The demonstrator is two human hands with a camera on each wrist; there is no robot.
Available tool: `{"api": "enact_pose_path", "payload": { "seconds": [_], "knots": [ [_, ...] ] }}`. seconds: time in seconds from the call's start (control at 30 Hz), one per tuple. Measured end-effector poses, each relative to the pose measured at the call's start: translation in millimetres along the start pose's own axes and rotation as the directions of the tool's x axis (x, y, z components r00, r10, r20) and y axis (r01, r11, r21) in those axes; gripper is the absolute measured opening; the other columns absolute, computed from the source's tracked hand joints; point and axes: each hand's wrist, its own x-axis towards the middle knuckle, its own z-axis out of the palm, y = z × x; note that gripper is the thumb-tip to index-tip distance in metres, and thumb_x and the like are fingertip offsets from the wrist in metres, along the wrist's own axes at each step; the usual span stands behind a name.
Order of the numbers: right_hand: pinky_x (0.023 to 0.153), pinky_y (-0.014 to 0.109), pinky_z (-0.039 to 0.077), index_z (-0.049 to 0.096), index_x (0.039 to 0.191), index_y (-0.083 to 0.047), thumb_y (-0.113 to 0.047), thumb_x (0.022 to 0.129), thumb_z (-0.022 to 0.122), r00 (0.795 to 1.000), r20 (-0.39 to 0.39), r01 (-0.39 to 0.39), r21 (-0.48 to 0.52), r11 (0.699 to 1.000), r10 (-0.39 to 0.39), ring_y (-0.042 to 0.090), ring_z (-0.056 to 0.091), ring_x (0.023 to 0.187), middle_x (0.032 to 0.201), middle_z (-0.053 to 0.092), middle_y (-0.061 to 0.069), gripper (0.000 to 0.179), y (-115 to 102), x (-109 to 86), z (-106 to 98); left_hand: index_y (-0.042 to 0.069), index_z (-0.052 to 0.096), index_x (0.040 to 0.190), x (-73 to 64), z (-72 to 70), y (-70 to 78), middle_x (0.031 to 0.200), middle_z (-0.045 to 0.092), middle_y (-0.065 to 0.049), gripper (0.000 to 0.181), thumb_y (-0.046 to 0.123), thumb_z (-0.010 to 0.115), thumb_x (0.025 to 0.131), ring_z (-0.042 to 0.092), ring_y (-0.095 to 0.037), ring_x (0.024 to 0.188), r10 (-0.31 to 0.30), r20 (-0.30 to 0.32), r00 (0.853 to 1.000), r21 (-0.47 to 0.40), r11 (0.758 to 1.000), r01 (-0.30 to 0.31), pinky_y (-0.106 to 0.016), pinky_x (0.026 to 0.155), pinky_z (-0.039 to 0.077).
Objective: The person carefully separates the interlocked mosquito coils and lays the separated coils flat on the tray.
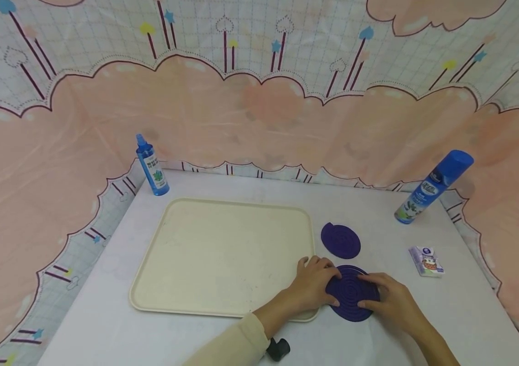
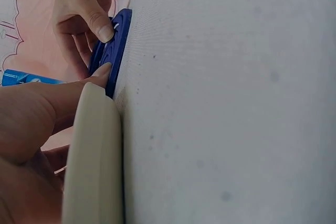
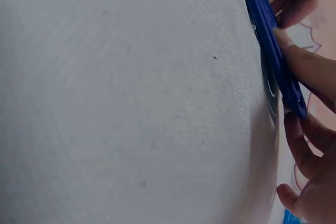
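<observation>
A dark blue round coaster [image 1: 352, 300] with concentric rings lies on the white table at the tray's right side. My left hand [image 1: 311, 284] grips its left edge, thumb near the bottom and fingers at the top, the wrist crossing the tray corner. On the opposite edge, my right hand [image 1: 394, 300] holds it between thumb and fingers. The right wrist view shows the right thumb [image 3: 310, 66] on the coaster's face and fingertips under its raised rim [image 3: 299, 107]. A second blue coaster [image 1: 340, 241] lies flat just beyond.
A cream tray [image 1: 222, 254] covers much of the table's left and middle. Behind it stands a blue spray bottle [image 1: 153, 170]. A blue aerosol can [image 1: 428, 190] and a small purple-and-white packet [image 1: 426, 262] are at the right. A black object [image 1: 279, 349] sits by the left sleeve.
</observation>
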Motion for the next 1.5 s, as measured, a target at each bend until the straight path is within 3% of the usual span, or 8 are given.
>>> {"api": "enact_pose_path", "payload": {
  "seconds": [0.07,0.3,0.57,1.0,1.13,1.27,1.4,1.5],
  "knots": [
    [0.096,0.005,0.045,0.074,0.119,-0.020,-0.030,0.067,0.094,1.000,-0.001,0.011,0.016,1.000,-0.011,-0.002,0.061,0.113,0.118,0.073,0.001,0.057,1.1,-0.2,0.2,0.032,0.069,0.123,-0.4,-1.0,0.5,0.129,0.062,0.009,0.055,0.049,0.087,0.075,0.051,-0.010,0.121,-0.001,0.006,1.000,-0.003,1.000,0.001,-0.048,0.113,0.036],
    [0.081,0.017,0.060,0.074,0.119,-0.011,-0.020,0.069,0.093,0.999,0.036,0.004,0.125,0.992,-0.009,-0.015,0.055,0.106,0.121,0.069,0.012,0.055,-2.5,0.8,-2.4,0.031,0.067,0.122,-0.1,1.0,0.9,0.124,0.062,0.008,0.056,0.048,0.089,0.073,0.050,-0.011,0.120,-0.018,0.015,1.000,-0.017,1.000,0.018,-0.047,0.113,0.035],
    [0.089,0.006,0.052,0.073,0.122,-0.010,-0.015,0.076,0.088,0.998,0.058,-0.013,0.192,0.981,0.002,-0.025,0.044,0.112,0.129,0.065,0.015,0.048,-6.8,1.7,-5.8,0.029,0.062,0.114,1.8,0.0,0.4,0.116,0.062,0.008,0.057,0.047,0.091,0.070,0.051,-0.011,0.115,-0.025,0.005,1.000,-0.032,0.999,0.026,-0.045,0.110,0.036],
    [0.082,0.015,0.058,0.072,0.125,-0.011,-0.020,0.081,0.086,0.995,0.074,-0.078,0.167,0.983,0.066,-0.017,0.056,0.106,0.128,0.071,0.018,0.047,-10.9,10.5,-12.5,0.022,0.067,0.108,5.0,-9.2,-10.1,0.111,0.067,0.008,0.042,0.028,0.091,0.074,0.062,-0.007,0.114,0.003,-0.023,1.000,-0.161,0.987,-0.006,-0.057,0.116,0.034],
    [0.082,0.010,0.055,0.072,0.123,-0.011,-0.017,0.081,0.085,1.000,0.023,-0.019,0.179,0.984,0.015,-0.020,0.054,0.106,0.126,0.072,0.018,0.044,-13.9,16.9,-16.5,0.019,0.068,0.110,6.1,-21.0,-15.6,0.116,0.067,0.004,0.037,0.021,0.088,0.079,0.062,-0.010,0.117,0.047,-0.060,0.997,-0.221,0.973,-0.059,-0.049,0.115,0.039],
    [0.081,0.007,0.054,0.071,0.125,-0.010,-0.014,0.083,0.084,0.999,-0.013,0.033,0.206,0.978,-0.031,-0.023,0.052,0.108,0.127,0.071,0.019,0.044,-19.9,28.6,-20.4,0.018,0.066,0.114,8.0,-38.2,-23.6,0.116,0.065,0.002,0.038,0.016,0.086,0.082,0.061,-0.009,0.107,0.059,-0.085,0.995,-0.300,0.950,-0.081,-0.029,0.104,0.047],
    [0.079,0.009,0.055,0.069,0.127,-0.008,-0.013,0.085,0.082,0.998,-0.028,0.055,0.231,0.971,-0.050,-0.023,0.053,0.107,0.129,0.070,0.022,0.044,-30.5,44.2,-26.6,0.016,0.065,0.116,10.5,-56.0,-33.9,0.118,0.063,0.000,0.038,0.009,0.083,0.084,0.059,-0.009,0.103,0.043,-0.113,0.993,-0.403,0.911,-0.086,-0.020,0.094,0.051],
    [0.080,0.007,0.055,0.068,0.129,-0.008,-0.012,0.086,0.081,0.998,-0.043,0.063,0.249,0.967,-0.054,-0.023,0.054,0.106,0.130,0.068,0.023,0.045,-39.4,56.9,-32.2,0.013,0.066,0.116,13.8,-69.1,-40.3,0.119,0.063,-0.004,0.037,0.005,0.081,0.084,0.061,-0.014,0.107,0.029,-0.164,0.986,-0.466,0.879,-0.103,-0.020,0.098,0.052]
  ]
}}
